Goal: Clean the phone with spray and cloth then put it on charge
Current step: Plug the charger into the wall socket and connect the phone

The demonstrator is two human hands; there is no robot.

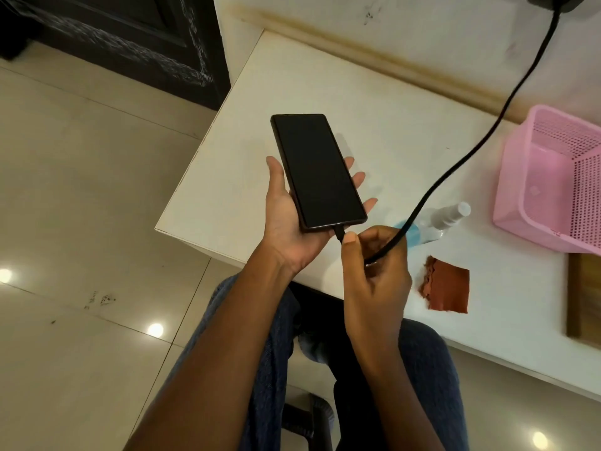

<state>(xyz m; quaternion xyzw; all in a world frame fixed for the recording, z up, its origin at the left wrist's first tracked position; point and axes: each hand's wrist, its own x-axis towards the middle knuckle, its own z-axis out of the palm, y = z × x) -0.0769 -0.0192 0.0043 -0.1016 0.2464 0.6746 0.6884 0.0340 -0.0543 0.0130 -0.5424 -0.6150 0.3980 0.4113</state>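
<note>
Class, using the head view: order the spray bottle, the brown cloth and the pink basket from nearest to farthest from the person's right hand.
From the right hand:
1. Spray bottle, lying just beyond it on the table.
2. Brown cloth, flat to its right, almost as near.
3. Pink basket, far right.

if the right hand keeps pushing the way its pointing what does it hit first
The right hand pinches the cable plug and points up-left at the phone, so it would meet the phone's bottom edge first; the plug looks already at the port.
</note>
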